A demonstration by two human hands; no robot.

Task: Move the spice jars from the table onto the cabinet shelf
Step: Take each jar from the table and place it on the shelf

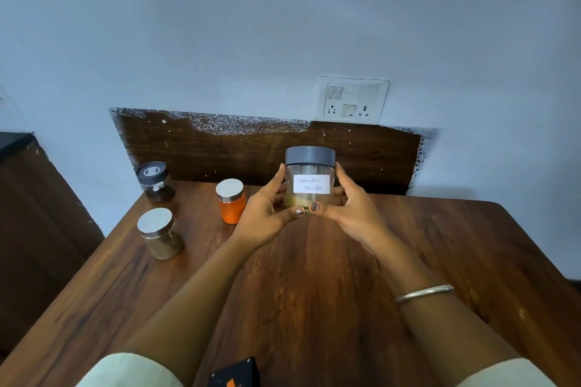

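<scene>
A clear jar (pixel 309 173) with a grey lid and a white label reading "Coriander Powder" is held upright above the wooden table (pixel 314 292). My left hand (pixel 267 214) grips its left side and my right hand (pixel 349 210) grips its right side, thumbs meeting under the label. A little pale powder lies at the jar's bottom. Left of my hands stand three more jars: an orange-filled jar (pixel 231 201) with a silver lid, a brown-filled jar (pixel 160 234) with a silver lid, and a dark-filled jar (pixel 155 181) with a black lid.
A dark wooden panel (pixel 251 151) backs the table against the pale wall. A switch and socket plate (pixel 353 100) is on the wall above it. A dark cabinet (pixel 28 198) stands at the left. A black device (pixel 235 374) sits at the bottom edge.
</scene>
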